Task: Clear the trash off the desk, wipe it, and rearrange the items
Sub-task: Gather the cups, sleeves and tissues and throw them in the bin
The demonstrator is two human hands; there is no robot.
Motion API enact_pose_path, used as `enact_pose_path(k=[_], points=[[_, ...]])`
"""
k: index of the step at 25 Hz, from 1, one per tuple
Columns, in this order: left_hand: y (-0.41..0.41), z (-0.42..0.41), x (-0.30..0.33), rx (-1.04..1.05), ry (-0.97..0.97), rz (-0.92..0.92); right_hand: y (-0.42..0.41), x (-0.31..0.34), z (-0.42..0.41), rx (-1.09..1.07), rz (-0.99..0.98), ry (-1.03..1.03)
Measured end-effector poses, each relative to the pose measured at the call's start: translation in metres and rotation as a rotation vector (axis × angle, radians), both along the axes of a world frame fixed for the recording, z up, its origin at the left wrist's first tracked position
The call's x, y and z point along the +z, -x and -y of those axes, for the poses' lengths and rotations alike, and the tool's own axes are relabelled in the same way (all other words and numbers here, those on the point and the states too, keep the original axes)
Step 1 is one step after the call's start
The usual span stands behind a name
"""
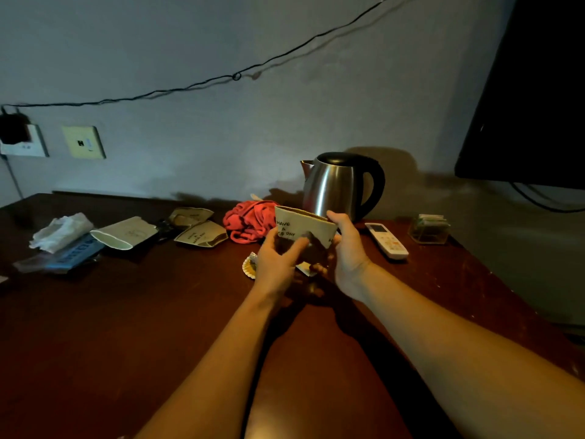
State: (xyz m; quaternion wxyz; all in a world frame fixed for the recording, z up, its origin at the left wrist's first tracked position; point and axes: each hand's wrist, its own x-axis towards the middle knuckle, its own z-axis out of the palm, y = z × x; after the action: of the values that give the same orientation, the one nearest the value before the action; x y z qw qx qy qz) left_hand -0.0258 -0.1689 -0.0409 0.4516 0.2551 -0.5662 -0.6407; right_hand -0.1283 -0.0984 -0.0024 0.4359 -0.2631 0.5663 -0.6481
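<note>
Both forearms reach in from the near edge of the counter, a dark reddish-brown wooden top. Above its middle the two hands hold one flattened paper cup, clear of the surface and printed "HAVE A … DAY". The left hand grips its lower left part, fingers curled around it. The right hand grips its right edge, thumb at the upper rim.

Directly under the hands lie a small pleated paper wrapper and another scrap, partly hidden.

Beyond the cup, a crumpled red cloth lies on the counter. Left of it are two more flattened paper cups, overlapping. Further left a larger flattened white-rimmed cup lies on its side. Toward the left edge sits crumpled white tissue on a blue packet.

Right of the hands a white remote control lies flat. Near the right edge stands a small clear box holding sachets.

At the back edge, behind the cloth and the held cup, stands a steel kettle with a black lid and handle.

On the wall are two socket plates at left and a black cable strung across. A dark screen occupies the upper right corner.
</note>
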Motion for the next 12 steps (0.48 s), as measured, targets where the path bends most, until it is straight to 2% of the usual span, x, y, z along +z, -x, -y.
enact_pose_path(k=[2,4,5,7,8,10,12], points=[[-0.004,0.004,-0.001,0.052,0.063,0.045,0.004,-0.003,0.009,0.035,0.01,-0.105],[-0.004,0.009,-0.006,0.159,0.079,0.057,0.012,-0.005,0.021,-0.054,-0.097,-0.185],[-0.003,0.013,-0.008,0.246,0.061,0.069,0.017,-0.007,0.025,-0.15,-0.219,-0.239],[-0.003,0.021,-0.012,0.414,0.01,0.111,0.031,-0.012,0.033,-0.4,-0.604,-0.398],[-0.004,0.022,-0.012,0.474,-0.014,0.14,0.038,-0.017,0.035,-0.433,-0.728,-0.486],[-0.005,0.023,-0.013,0.537,-0.042,0.145,0.044,-0.03,0.039,-0.357,-0.753,-0.634],[-0.004,0.019,-0.01,0.558,-0.039,0.137,0.037,-0.037,0.041,-0.308,-0.736,-0.665]])
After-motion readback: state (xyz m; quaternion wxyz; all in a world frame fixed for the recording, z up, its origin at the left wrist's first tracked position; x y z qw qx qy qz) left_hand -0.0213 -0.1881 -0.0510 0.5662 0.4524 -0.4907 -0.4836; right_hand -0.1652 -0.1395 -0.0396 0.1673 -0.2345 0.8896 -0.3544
